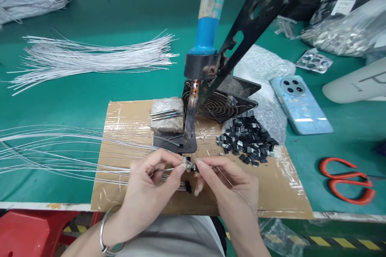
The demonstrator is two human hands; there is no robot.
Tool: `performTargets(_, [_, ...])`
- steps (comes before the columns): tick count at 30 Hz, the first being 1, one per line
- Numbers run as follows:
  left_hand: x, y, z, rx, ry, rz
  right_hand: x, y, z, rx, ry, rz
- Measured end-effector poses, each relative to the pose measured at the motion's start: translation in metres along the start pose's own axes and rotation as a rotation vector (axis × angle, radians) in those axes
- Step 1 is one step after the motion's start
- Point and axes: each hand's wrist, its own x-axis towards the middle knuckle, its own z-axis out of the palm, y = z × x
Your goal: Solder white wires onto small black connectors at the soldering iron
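My left hand [157, 184] is pinched around a small silvery metal piece [187, 163] at the front of the cardboard. Opposite it, thumb and fingertips of my right hand [224, 180] close on a small black connector piece [194, 167], close against the metal one. A thin silvery wire [230, 182] runs from the right fingers across the back of that hand. White wires [120, 168] pass behind and under my left hand; a black end piece [188, 186] shows on some of them. Just beyond the fingers, the soldering iron tip [189, 122] points down.
A blue-handled soldering iron [208, 28] hangs in a black stand [250, 16] above the cardboard [126, 116]. Right are black connector pieces [249, 140], a phone [301, 104] and red-handled scissors [346, 184]. A white wire bundle [99, 58] lies back left; a fan [217, 104] stands behind the iron.
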Motion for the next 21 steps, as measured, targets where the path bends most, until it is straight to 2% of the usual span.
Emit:
performTargets(6, [0.002,-0.002,0.001,-0.026,-0.003,-0.007,-0.002,-0.001,0.001,0.004,-0.008,0.003])
performTargets(13, [0.004,0.006,0.000,-0.103,-0.048,-0.087,-0.002,0.001,-0.001,0.000,-0.016,0.017])
performTargets(21, [0.002,0.001,0.002,-0.138,-0.025,-0.051,0.001,0.009,-0.004,0.029,-0.062,-0.037])
